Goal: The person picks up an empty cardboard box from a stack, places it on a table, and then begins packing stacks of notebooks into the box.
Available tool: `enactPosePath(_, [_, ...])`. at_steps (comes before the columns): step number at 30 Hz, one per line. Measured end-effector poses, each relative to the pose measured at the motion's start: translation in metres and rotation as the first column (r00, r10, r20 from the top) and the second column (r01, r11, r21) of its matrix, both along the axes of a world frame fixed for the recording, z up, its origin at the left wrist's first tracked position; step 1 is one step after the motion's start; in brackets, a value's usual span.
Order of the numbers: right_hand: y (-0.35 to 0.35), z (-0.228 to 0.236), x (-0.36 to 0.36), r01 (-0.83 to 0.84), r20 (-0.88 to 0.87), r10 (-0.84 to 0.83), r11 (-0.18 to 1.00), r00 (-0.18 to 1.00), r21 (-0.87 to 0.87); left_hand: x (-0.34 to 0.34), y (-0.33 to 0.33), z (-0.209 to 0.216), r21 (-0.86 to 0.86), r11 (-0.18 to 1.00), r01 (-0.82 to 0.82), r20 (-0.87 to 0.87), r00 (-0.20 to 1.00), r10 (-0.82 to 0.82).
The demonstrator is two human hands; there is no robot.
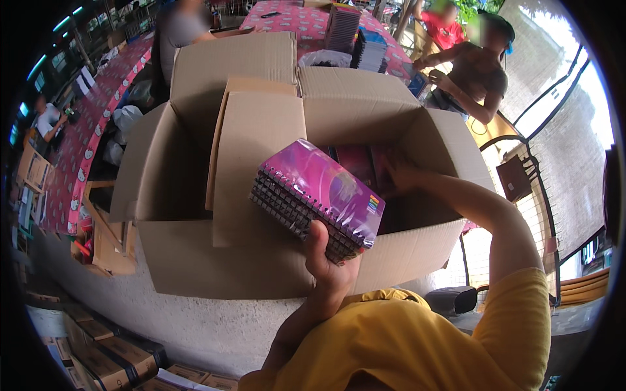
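A stack of spiral-bound notebooks (326, 189) with a shiny purple cover is in my left hand (336, 264), tilted in front of the boxes. The thumb presses on the bound side, and the other fingers are mostly hidden underneath. My right hand (402, 174) reaches down inside the right cardboard box (404, 251), against dark reddish notebooks (357, 163) lying there. Shadow hides its fingertips, so their grip does not show. To the left stands another open cardboard box (176, 257), its tall flaps (261, 143) raised between the two.
Beyond the boxes, a pink patterned table (280, 23) bears notebook stacks (342, 29). A second pink table (85, 150) runs along the left. One person (476, 75) handles something at the far right; others are farther back. Packed cartons (107, 362) lie at lower left.
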State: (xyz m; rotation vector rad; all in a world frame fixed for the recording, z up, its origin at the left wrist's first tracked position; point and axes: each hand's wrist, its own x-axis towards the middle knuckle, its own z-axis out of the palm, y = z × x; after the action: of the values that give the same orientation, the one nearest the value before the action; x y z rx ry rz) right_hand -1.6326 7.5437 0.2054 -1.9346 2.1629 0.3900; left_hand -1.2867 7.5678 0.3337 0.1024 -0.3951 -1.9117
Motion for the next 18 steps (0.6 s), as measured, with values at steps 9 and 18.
enactPosePath(9, [-0.030,-0.035,0.009,-0.030,0.237,0.034,0.999,0.971,-0.022,-0.006,0.000,0.010,0.076,0.995,-0.064,0.036,0.997,0.061])
enactPosePath(18, [-0.078,0.095,-0.008,0.095,-0.099,-0.054,0.871,0.994,0.482,-0.017,-0.001,-0.002,-0.052,0.998,-0.031,0.015,0.999,0.032])
